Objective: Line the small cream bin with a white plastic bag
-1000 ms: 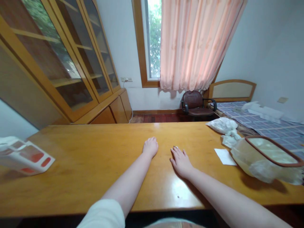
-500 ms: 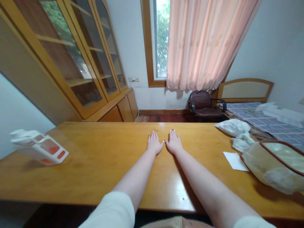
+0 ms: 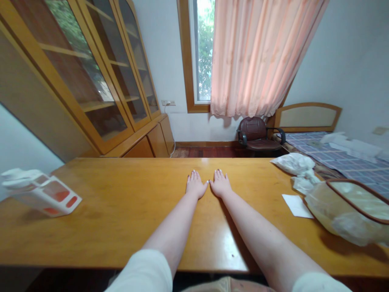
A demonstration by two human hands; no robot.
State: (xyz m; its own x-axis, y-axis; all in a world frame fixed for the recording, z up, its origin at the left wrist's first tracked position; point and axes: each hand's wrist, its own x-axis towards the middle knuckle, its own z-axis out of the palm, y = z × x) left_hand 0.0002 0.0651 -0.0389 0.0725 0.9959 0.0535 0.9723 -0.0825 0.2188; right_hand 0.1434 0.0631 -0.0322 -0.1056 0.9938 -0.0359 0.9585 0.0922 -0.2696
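Note:
My left hand lies palm down on the wooden table, its fingers stretched toward the far edge and holding nothing. Beside it, my right hand rests flat in the same way, also without anything in it. The two thumbs point at each other and their tips almost meet. Far off to the left stands a translucent white plastic container with orange-red patches. To the right of my right hand lies a white sheet of paper.
A bin with a brown rim and a clear plastic liner sits at the table's right end. Behind it are a white plastic bag and a bed. A brown armchair stands past the far edge; a glass-fronted cabinet is at left.
The camera view has turned slightly, so the scene appears shifted a little to the left. Both hands stay flat in the same spots on the table.

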